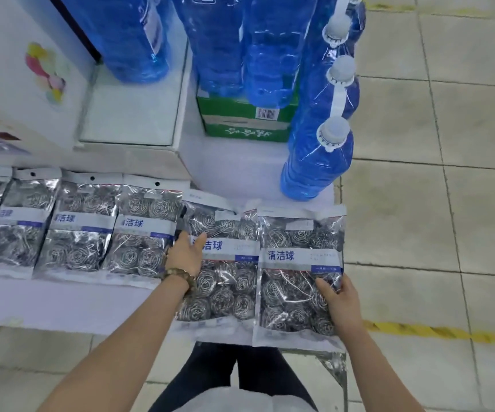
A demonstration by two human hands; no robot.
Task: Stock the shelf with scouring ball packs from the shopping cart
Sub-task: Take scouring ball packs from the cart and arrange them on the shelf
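Shelf point(62, 301): a low white board, with a row point(77, 233) of scouring ball packs lying flat side by side, labels up so that they can be read.
End pack point(296, 281): the last one on the right, on the shelf corner; its front edge hangs a little over the board, so I judge it is not yet in its final place.
Right hand point(340, 298): it holds the end pack at the right edge, thumb on top and fingers curled round the side, probably to slide it into line.
Inner pack point(225, 292): just beside the end pack, edges touching.
Left hand point(185, 252): it rests flat on the inner pack near its left edge, fingers straight and together, thumb apart, probably to keep this pack from shifting.
Bottles point(317, 162): blue, standing behind the packs, which limits the room at the back.
Cart: not clearly in view.
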